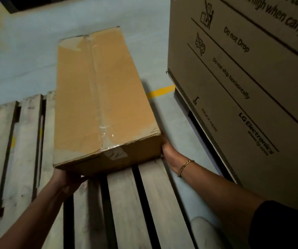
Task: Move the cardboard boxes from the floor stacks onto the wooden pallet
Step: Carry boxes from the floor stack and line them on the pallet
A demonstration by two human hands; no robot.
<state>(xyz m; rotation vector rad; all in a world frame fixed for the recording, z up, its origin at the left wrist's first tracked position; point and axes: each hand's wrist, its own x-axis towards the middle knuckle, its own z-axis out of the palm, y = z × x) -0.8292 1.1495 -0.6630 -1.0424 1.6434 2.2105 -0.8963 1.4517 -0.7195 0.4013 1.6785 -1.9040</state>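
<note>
My dark sleeve (284,225) sits at 5 o'clock, and both forearms reach up to the box (101,97) at centre. The left hand (63,178) cups its near-left bottom corner and the right hand (168,151) presses its near-right corner. The fingers are hidden, so I can't tell their curl. The near end is low over the pallet (22,159); I can't tell if it touches. The corners are crumpled and the tape wrinkled, so I judge the board soft, the load moderate and the tape slick. I'd hold it under the bottom edges, clear of the carton (252,87) at 2 o'clock

Gold chain-link bracelet (185,167) on right wrist — dark, near-black sleeve (284,225) over right upper arm.
</note>
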